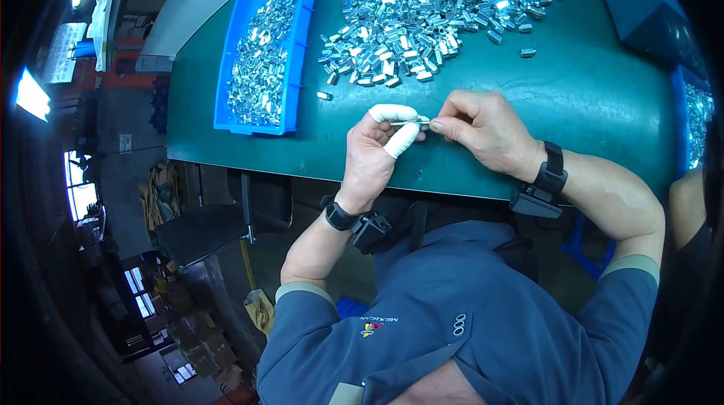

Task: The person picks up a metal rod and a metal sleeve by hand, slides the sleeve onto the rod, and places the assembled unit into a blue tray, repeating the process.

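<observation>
My left hand (368, 160), with white covers on the thumb and forefinger, pinches a small shiny metal piece (423, 121) near the table's front edge. Thumb and forefinger of my right hand (494, 133) are closed at the other end of that piece; what else they hold, if anything, is too small to make out. Just beyond both hands spreads a heap of small silver metal pieces (407, 24). One loose metal piece (323, 95) lies between the heap and the blue tray.
A blue tray (296, 65) filled with similar pieces stands on the green table (596, 96) at the left. Another blue bin (680, 118) of metal parts is at the right edge, beside another person's arm (688, 209). A dark box (641, 1) sits at the far right.
</observation>
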Demonstrator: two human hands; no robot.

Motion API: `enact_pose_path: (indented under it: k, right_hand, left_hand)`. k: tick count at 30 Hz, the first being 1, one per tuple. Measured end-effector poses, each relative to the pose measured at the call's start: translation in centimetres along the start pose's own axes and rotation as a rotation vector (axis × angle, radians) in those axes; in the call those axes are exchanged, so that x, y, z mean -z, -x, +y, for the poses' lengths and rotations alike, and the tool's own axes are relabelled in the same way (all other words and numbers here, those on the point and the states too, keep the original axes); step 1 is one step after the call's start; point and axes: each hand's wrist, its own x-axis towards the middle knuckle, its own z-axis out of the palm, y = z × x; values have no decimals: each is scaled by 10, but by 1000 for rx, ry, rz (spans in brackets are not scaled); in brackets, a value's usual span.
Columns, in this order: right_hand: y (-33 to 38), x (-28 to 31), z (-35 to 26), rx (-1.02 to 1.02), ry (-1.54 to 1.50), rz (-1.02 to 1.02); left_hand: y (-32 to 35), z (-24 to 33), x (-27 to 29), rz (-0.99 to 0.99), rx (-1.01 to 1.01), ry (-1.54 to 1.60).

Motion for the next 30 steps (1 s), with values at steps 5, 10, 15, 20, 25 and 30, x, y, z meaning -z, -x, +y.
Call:
enact_pose_path:
  k: [5, 10, 15, 20, 25, 30]
  right_hand:
    - [-2, -1, -1, -8, -17, 66]
    - [-1, -2, -3, -29, -59, 41]
    - [1, -1, -4, -15, -133, 32]
    - [-1, 0, -3, -60, -140, 19]
    - [-1, 1, -3, -68, -143, 29]
    - [-1, 0, -4, -62, -137, 32]
  left_hand:
    - [-4, -2, -5, 18, -29, -40]
    - [-2, 1, -4, 28, -51, -71]
    - [1, 22, 27, 102, -179, -229]
    - [-24, 57, 120, 425, -481, -922]
    - [-35, 65, 123, 151, -669, -1507]
    - [-33, 51, 115, 33, -604, -1632]
